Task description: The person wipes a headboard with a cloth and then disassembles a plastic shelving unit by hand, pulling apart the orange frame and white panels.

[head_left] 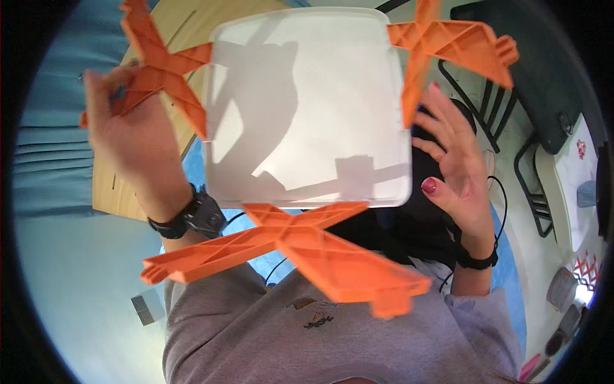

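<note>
White square panel [320, 96] closest to camera, mid-view, orange crossed pieces along three edges. Left: wooden bench [112, 182] behind; left hand [137, 137] has fingers curled round an outer arm of the left orange piece [157, 67], grip partly hidden. Centre: near orange piece [288, 237] splays off the panel's near edge, no hand on it. Right: right hand [457, 153] spread, thumb well apart, holding nothing visible; fingertips just beside the panel and right orange piece [425, 38], can't tell contact. Risks, my read: panel twists or tips if load stays on left grip only; piece swinging inward could nip right fingers; hard sideways pull could strain a joint.
</note>
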Motion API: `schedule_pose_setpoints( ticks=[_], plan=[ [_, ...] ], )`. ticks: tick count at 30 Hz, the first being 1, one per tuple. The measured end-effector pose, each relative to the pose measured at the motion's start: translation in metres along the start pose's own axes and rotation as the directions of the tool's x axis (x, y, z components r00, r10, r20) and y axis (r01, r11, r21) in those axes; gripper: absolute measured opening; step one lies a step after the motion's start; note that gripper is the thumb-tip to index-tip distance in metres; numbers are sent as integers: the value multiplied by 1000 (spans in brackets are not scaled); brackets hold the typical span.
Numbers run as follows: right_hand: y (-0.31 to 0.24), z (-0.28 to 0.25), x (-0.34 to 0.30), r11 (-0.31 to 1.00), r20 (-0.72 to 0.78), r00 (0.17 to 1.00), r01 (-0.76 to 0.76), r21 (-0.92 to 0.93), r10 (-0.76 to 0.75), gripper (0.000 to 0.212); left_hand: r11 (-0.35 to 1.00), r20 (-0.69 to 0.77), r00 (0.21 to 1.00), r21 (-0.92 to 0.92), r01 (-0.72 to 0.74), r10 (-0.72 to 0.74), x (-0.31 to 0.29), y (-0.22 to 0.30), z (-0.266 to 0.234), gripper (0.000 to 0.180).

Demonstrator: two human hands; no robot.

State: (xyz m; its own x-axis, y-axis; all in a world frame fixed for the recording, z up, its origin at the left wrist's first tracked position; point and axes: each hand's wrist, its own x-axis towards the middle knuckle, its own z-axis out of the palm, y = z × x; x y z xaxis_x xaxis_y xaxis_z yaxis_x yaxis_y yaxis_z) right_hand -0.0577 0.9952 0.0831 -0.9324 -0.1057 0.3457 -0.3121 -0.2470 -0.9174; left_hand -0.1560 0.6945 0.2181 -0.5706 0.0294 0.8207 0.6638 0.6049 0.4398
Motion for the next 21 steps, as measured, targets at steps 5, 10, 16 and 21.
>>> schedule_pose_setpoints(
  ticks=[5,10,16,21],
  plan=[
    [-5,-23,0,992,-110,993,-62,-106,50,70,464,337,774,-649,604,-536,-31,6,53,8],
    [9,-33,-5,941,-178,978,-163,-298,113,48,796,354,887,-423,434,-295,-60,4,70,35],
    [1,-16,-26,696,-257,950,-64,-715,-177,30,980,131,976,-74,183,-172,-97,39,38,56],
    [-25,0,-30,819,-16,994,83,-567,-112,23,997,656,751,48,65,-81,-124,65,24,28]
  ],
)
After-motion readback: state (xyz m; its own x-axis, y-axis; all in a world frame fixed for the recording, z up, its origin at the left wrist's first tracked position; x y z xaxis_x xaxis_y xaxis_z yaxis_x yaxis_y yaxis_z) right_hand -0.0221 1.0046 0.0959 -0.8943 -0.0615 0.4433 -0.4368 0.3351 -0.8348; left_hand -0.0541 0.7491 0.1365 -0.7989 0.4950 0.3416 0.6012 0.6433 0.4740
